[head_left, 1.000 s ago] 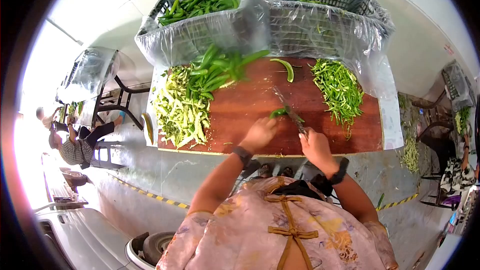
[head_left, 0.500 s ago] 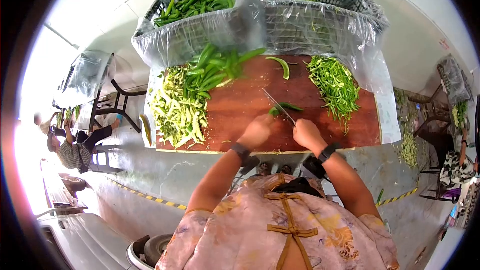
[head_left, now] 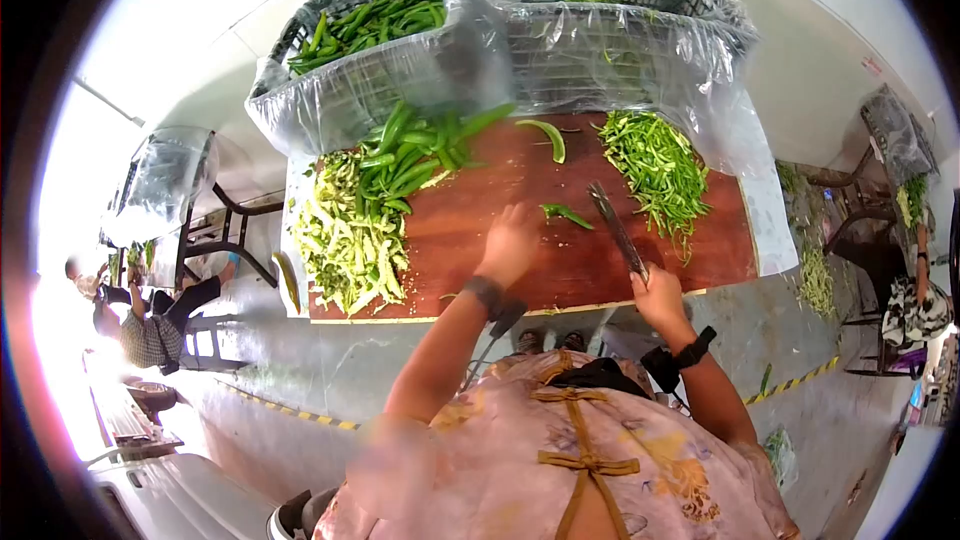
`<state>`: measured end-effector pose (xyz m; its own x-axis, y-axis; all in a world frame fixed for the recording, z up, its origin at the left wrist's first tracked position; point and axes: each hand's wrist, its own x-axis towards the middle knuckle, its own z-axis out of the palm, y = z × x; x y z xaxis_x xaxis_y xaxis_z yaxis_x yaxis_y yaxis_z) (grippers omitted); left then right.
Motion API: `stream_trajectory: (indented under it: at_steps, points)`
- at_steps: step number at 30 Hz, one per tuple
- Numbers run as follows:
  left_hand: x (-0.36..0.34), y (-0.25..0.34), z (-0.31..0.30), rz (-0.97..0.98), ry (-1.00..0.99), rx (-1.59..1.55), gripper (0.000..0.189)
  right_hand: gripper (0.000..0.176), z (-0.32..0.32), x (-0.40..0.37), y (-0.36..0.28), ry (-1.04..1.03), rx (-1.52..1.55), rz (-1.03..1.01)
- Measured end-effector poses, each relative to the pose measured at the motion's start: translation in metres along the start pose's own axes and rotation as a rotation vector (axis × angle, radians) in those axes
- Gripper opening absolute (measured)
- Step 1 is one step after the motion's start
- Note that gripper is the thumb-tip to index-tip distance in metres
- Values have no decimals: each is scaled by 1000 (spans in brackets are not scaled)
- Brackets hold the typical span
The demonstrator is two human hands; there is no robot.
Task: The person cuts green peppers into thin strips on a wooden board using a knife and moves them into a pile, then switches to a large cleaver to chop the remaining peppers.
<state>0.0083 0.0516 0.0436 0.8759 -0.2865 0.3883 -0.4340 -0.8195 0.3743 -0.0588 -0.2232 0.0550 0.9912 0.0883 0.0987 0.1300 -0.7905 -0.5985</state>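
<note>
My right hand (head_left: 660,300) grips the handle of a knife (head_left: 620,233), whose blade points away from me over the board. My left hand (head_left: 510,242), slightly blurred, is over the board to the left, fingers stretched forward and nothing seen in them. Between the hands lies a small green pepper piece (head_left: 567,215). Beyond it rests a curved pepper piece (head_left: 550,139). Whole green peppers (head_left: 405,162) are heaped at the back left, beside pale pepper cores and scraps (head_left: 350,245). Shredded green pepper (head_left: 655,175) is piled at the right.
The reddish-brown board (head_left: 480,285) fills the tabletop in front of me. Two plastic-lined crates stand behind it, the left crate (head_left: 350,90) with green peppers, the right crate (head_left: 630,60) mostly dark inside. Other people (head_left: 150,330) sit at far left and far right.
The knife has moved right, off the pepper piece, with my right hand. My left hand has let go of the pepper and shifted left and forward. The view has tilted slightly.
</note>
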Motion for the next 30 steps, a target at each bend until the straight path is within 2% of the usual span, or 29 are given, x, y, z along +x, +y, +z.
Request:
stream_trajectory:
  at_steps: [2, 5, 9, 11, 14, 18, 20, 21, 23, 27, 30]
  points:
    - [15, 6, 12, 90, 50, -29, 31, 28, -11, -14, 6, -68, -44, 149]
    - [27, 6, 39, 163, 51, 0, 31, 27, -15, -34, 17, -79, -96, 227]
    - [29, 8, 60, 207, -24, 22, 29, 26, -20, -53, 23, -83, -89, 224]
    - [23, 16, 68, -51, -218, -31, 26, 26, -19, -57, 22, -70, -80, 258]
    - [12, -3, 114, -100, -182, 20, 23, 25, -18, -57, 23, -56, -64, 254]
    - [16, 20, 59, -39, -325, 206, 23, 24, -12, -53, 30, -49, -53, 203]
    - [15, 13, 50, 223, -130, -31, 24, 23, -12, -51, 29, -59, -50, 206]
    - [12, 12, 49, 220, -130, -29, 24, 23, -12, -50, 28, -61, -48, 204]
    - [8, 12, 47, 379, -110, -98, 24, 19, -12, -48, 26, -43, -81, 204]
    - [8, 26, 60, 397, -21, -200, 18, 23, -14, -48, 23, -76, -104, 193]
    - [7, 39, 66, 303, -11, -157, 17, 25, -12, -48, 27, -97, -129, 207]
